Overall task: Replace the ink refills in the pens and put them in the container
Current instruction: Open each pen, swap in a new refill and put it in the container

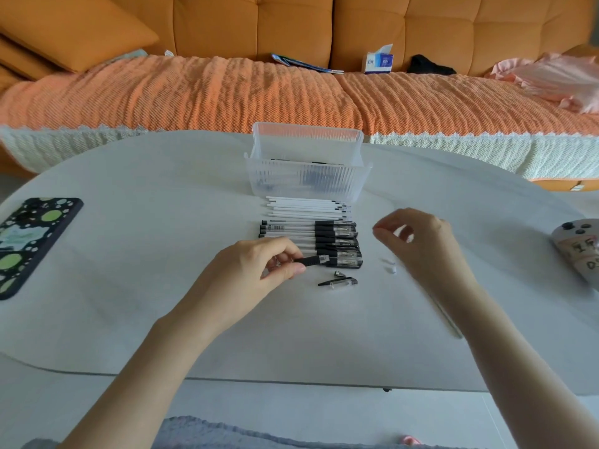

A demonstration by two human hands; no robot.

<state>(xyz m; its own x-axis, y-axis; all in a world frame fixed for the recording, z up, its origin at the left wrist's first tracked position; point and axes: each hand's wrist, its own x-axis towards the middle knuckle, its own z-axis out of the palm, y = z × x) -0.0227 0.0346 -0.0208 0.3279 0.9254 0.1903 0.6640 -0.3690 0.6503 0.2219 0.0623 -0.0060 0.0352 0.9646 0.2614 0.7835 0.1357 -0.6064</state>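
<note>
A clear ribbed plastic container stands at the far middle of the white table, with a few pens dimly visible inside. Several white ink refills lie in front of it, then a row of black-grip pens. My left hand pinches a pen barrel by its black grip, just above the row's near end. A loose pen tip and a pen cap lie below it. My right hand hovers to the right with fingers loosely curled; nothing shows between them. A thin refill lies blurred beside my right forearm.
Two tiny white caps lie under my right hand. A phone in a spotted case lies at the left edge, and another decorated phone at the right edge. An orange sofa runs behind the table.
</note>
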